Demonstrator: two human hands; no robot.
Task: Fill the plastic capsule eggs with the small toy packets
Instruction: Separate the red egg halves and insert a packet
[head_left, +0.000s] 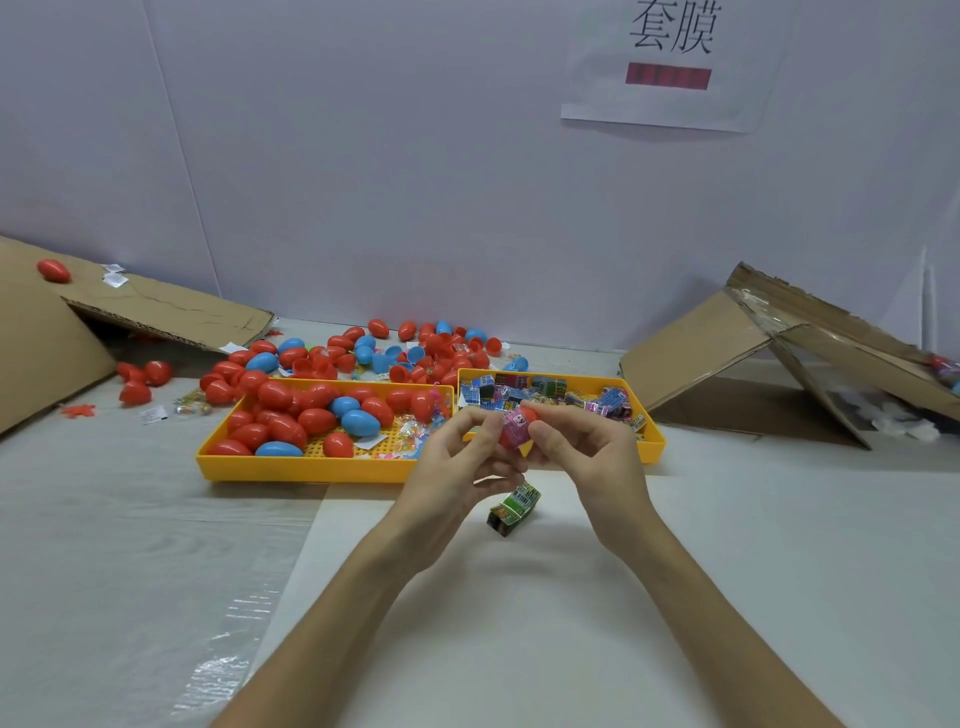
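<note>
Two hands meet above the middle of the surface (727, 571), just in front of the trays. The left hand (457, 470) and right hand (584, 454) hold one red capsule egg (527, 414) between them, with a pink packet (511, 427) showing against it. The fingers (480, 431) of both hands are curled and clamped on the egg. Whether its halves are joined cannot be told, as the thumbs cover the seam.

One green packet (513, 508) lies on the surface directly below the hands. Red and blue eggs sit in the left yellow tray (311, 470), and packets fill the right yellow tray (657, 447). Loose eggs (426, 353) lie behind both, towards the far edge.

Judgement: the packing step is in hand, with the pink packet being seated in the egg. The next move calls for pressing it fully inside and closing the halves squarely, with no wrapper caught in the seam.
</note>
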